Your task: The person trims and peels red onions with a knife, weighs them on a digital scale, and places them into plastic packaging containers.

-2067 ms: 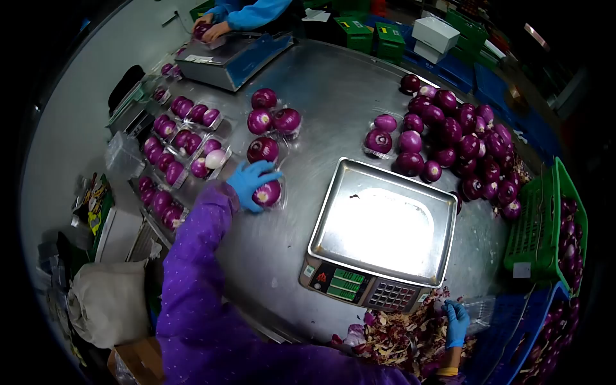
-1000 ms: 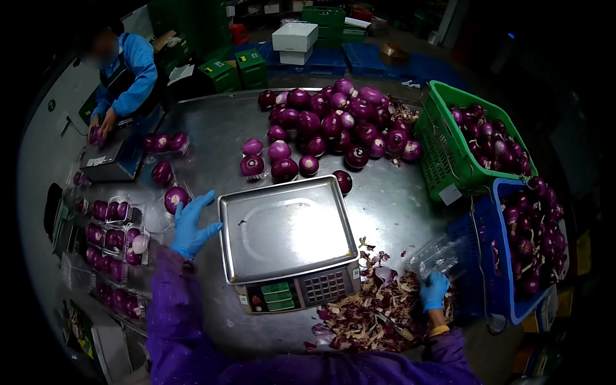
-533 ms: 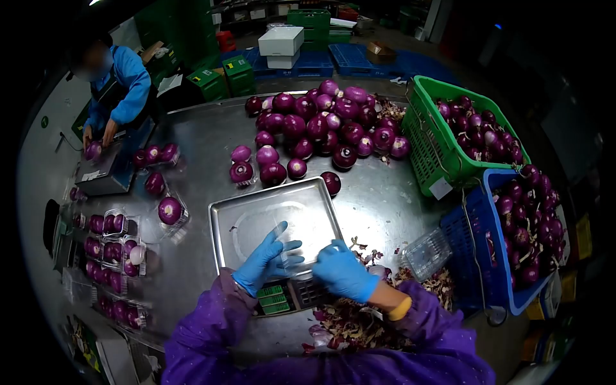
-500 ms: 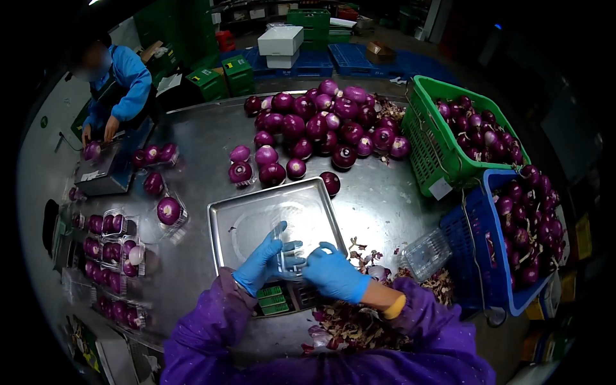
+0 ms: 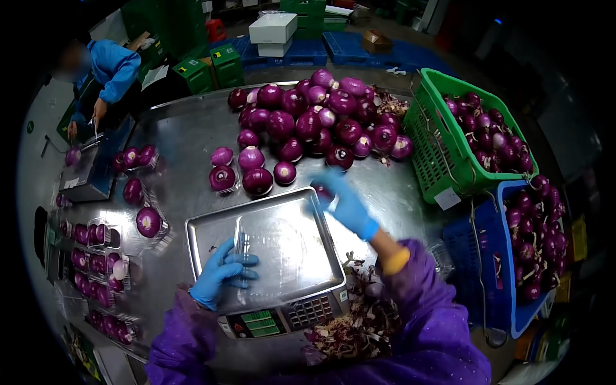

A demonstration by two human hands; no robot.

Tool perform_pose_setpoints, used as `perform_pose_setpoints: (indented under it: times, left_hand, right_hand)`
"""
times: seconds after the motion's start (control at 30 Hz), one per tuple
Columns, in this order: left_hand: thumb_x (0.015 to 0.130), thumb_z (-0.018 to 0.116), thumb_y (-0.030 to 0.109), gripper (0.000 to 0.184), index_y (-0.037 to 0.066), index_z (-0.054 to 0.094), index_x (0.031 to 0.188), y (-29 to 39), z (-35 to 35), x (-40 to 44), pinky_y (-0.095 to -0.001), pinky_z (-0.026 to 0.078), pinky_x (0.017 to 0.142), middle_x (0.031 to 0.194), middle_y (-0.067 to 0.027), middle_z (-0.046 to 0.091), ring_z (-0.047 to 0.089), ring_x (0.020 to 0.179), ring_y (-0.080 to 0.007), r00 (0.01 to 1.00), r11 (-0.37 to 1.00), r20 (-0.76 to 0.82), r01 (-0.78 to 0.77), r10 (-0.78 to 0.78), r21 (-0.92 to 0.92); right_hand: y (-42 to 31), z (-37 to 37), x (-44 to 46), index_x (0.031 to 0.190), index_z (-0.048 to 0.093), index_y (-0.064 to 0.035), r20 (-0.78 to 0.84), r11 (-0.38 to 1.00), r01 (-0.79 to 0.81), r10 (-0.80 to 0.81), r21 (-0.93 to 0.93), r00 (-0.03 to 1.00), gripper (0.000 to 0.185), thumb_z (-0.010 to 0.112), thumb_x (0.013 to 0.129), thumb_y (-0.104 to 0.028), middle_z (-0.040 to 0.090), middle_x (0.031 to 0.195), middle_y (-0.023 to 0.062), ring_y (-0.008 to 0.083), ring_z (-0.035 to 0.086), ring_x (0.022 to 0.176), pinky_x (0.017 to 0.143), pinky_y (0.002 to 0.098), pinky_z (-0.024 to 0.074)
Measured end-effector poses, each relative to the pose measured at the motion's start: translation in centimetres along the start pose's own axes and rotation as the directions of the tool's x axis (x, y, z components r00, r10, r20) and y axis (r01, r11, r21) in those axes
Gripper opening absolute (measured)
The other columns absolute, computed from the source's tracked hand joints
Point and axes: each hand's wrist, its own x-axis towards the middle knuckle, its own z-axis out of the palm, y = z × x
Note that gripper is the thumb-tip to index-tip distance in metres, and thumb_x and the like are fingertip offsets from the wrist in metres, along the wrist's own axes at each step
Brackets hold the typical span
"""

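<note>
My left hand [image 5: 221,274] is closed on the near-left edge of a clear plastic tray [image 5: 273,247], its fingers showing through the plastic. The tray is over the metal pan [image 5: 330,273] of a weighing scale with green displays [image 5: 260,323]. Beyond the scale's far right corner, my right hand [image 5: 350,208] has its fingers around a red onion [image 5: 324,194]; motion smears the fingertips. Both hands wear blue gloves. A large heap of red onions [image 5: 308,125] lies just past the scale.
At right stand a green crate [image 5: 443,157] and a blue crate [image 5: 471,256], both full of onions. Onion skins [image 5: 359,321] litter the table beside the scale. Packed onion trays [image 5: 99,263] line the left side. A co-worker in blue [image 5: 115,70] stands at the far left.
My right hand has left the plastic tray and moved forward to the red onion. My left hand still holds the tray, now lower and further left. The view has shifted slightly.
</note>
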Motion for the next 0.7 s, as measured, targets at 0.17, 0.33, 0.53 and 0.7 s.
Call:
perform_pose_setpoints:
  times: [0.17, 0.33, 0.53, 0.7]
  left_hand:
    - [0.088, 0.056, 0.015, 0.058, 0.005, 0.037, 0.142, 0.9, -1.6, 0.3, -0.0312, 0.051, 0.081, 0.12, -0.0138, 0.059, 0.063, 0.097, -0.021, 0.997, 0.992, 0.038, 0.064, -0.069, 0.108]
    - [0.088, 0.064, 0.015, 0.054, 0.002, 0.045, 0.137, 5.0, -2.5, 2.4, -0.0299, 0.044, 0.096, 0.126, -0.0121, 0.057, 0.055, 0.112, -0.0173, 0.986, 0.796, 0.028, -0.15, 0.165, 0.586]
    - [0.076, 0.074, 0.022, 0.072, 0.011, 0.042, 0.14, 12.3, 1.3, 14.0, -0.0381, 0.042, 0.1, 0.133, -0.0163, 0.053, 0.052, 0.12, -0.0301, 0.816, 0.079, 0.314, -0.399, 0.486, 0.913]
    - [0.068, 0.076, 0.019, 0.09, 0.024, 0.03, 0.146, 12.8, 8.6, 26.1, -0.0543, 0.024, 0.11, 0.142, -0.0109, 0.038, 0.036, 0.133, -0.0301, 0.695, -0.579, 0.559, -0.248, 0.453, 0.777]
  right_hand:
    - [12.3, -5.8, 9.8, 0.141, 0.035, -0.0098, -0.402, 0.643, -0.47, 0.262, -0.605, 0.877, 0.096, 0.075, 0.067, -0.056, 0.04, 0.137, 0.0239, 0.0403, 0.048, 0.119, 0.095, 0.0484, 0.0436]
    - [15.5, -5.6, 13.5, 0.15, 0.018, -0.0231, -0.38, 0.421, -0.551, 0.425, -0.721, 0.821, 0.106, 0.08, 0.066, -0.046, 0.033, 0.142, 0.0222, 0.0376, 0.05, 0.118, 0.093, 0.0473, 0.0446]
    - [17.0, -6.7, 12.8, 0.144, 0.032, -0.0191, -0.402, 0.569, -0.507, 0.31, -0.647, 0.861, 0.095, 0.081, 0.064, -0.032, 0.046, 0.126, 0.021, 0.0369, 0.052, 0.11, 0.092, 0.0462, 0.0443]
    - [15.2, -7.9, 6.7, 0.138, 0.04, -0.0077, -0.456, 0.964, -0.191, 0.088, -0.184, 0.886, 0.087, 0.083, 0.064, -0.026, 0.046, 0.128, 0.018, 0.031, 0.049, 0.118, 0.103, 0.0398, 0.0397]
